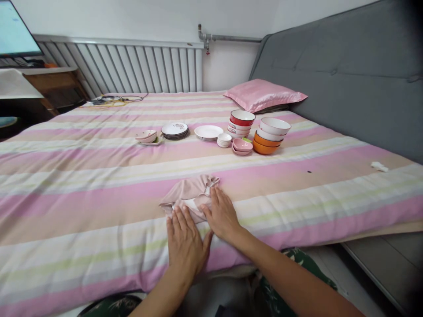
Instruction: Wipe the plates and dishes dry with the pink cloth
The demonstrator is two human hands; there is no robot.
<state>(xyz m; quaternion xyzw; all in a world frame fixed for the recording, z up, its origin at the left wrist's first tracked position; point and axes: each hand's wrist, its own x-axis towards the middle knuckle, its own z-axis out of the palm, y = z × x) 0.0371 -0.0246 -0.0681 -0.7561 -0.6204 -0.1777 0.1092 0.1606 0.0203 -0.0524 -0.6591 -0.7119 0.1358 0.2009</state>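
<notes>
A crumpled pale pink cloth [190, 190] with white patches lies on the striped bedspread [109, 211], close in front of me. My left hand [185, 242] rests palm down at the cloth's near edge, fingers stretched out and fingertips touching it. At the right side of the cloth, my right hand [224, 215] lies with its fingers extended and its thumb apart, pressing on the fabric. Neither hand grips anything that I can see.
Beyond the cloth stand dark-rimmed plates [175, 130], white plates [209, 132], small white dishes [224, 140], pink bowls [242, 146], red-and-white bowls [242, 118] and orange bowls [265, 145]. Pink leaf-shaped dishes [147, 136] sit left. A pink pillow [264, 94] lies behind.
</notes>
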